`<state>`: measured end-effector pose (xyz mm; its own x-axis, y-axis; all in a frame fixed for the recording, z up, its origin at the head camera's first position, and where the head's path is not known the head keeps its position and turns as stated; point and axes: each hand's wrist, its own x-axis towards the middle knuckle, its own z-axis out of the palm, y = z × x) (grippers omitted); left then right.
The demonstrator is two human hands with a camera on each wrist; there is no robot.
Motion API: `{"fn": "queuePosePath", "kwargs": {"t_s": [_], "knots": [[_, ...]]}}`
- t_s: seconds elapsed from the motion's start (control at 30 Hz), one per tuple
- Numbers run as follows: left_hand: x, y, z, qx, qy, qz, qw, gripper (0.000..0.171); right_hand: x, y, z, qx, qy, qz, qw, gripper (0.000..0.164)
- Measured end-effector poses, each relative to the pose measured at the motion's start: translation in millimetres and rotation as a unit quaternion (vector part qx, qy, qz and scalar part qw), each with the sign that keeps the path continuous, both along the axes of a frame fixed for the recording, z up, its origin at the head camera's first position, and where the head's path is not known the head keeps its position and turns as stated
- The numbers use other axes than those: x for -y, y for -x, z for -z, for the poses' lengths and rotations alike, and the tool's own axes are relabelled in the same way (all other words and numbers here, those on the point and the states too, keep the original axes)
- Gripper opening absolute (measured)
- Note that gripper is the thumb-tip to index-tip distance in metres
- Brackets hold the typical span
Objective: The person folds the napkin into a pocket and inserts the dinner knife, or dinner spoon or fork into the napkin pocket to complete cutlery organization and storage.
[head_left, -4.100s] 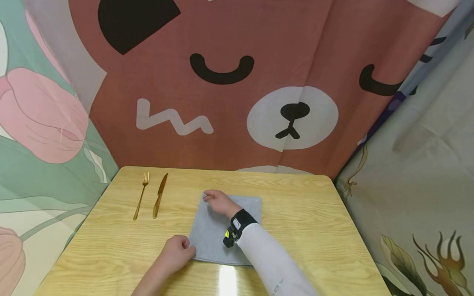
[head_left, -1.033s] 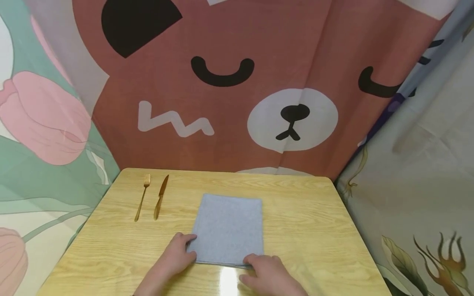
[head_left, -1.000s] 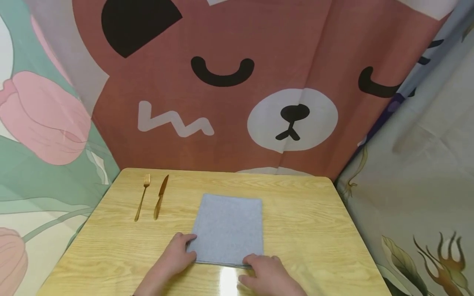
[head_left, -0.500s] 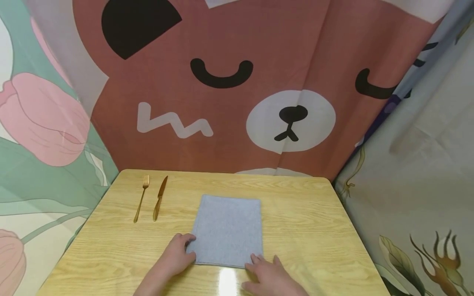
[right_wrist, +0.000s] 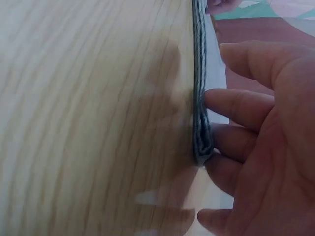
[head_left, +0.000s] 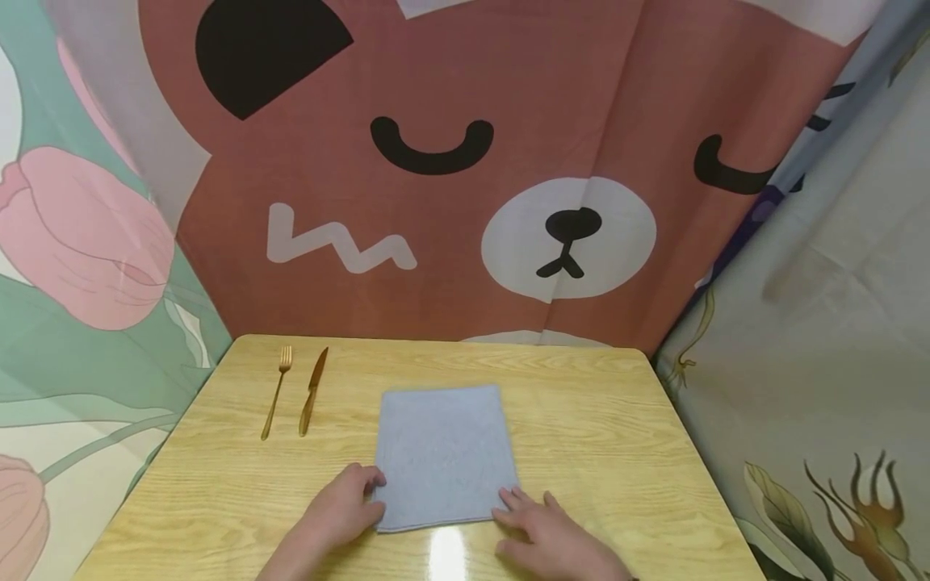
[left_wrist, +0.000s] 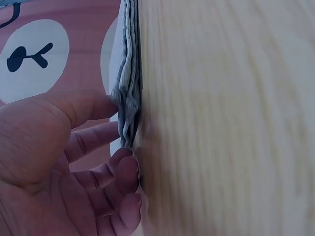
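No readable text or labels

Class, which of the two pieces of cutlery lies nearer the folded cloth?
The knife, with the pointed blade; it lies between the pronged fork and the cloth.

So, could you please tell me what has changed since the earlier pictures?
The cloth has turned slightly counter-clockwise in the head view, its far edge shifting left and its near left corner coming closer to the person. The right hand has left the far left corner and now touches the near right one. The left hand stays by the near left corner; fork and knife lie as before.
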<state>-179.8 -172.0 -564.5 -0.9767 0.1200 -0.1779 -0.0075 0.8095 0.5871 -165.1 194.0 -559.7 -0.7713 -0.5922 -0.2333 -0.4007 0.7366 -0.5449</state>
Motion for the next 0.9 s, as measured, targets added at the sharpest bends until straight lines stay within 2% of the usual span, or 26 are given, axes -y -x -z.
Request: {"fn": "queuePosePath", "kwargs": {"t_s": [0.1,0.33,0.43,0.57,0.73,0.9], "knots": [[1,-0.9,-0.5,0.0,0.017,0.007,0.9998,0.027,-5,5.7,1.9,-0.007,0.009,-0.007,1.0,0.056],[2,-4.6,1.3,-0.022,0.013,0.037,0.999,0.032,-11,22.9,5.6,-0.006,0.012,-0.007,1.0,0.05],[1,-6.0,3.8,-0.043,0.026,0.049,0.9976,0.034,-13,30.9,6.6,-0.005,0.005,-0.006,1.0,0.049],[-2,-7.3,6.1,-0.076,0.052,0.061,0.9939,0.034,-12,37.9,3.7,-0.032,-0.019,-0.015,0.999,0.046],[-3,-7.7,8.2,-0.102,0.074,0.054,0.9906,0.032,-8,36.7,-3.0,-0.068,-0.061,-0.033,0.995,0.045],[2,-6.5,8.9,-0.122,0.075,0.079,0.9865,0.029,7,19.4,-11.9,-0.119,-0.144,-0.037,0.982,0.054]]}}
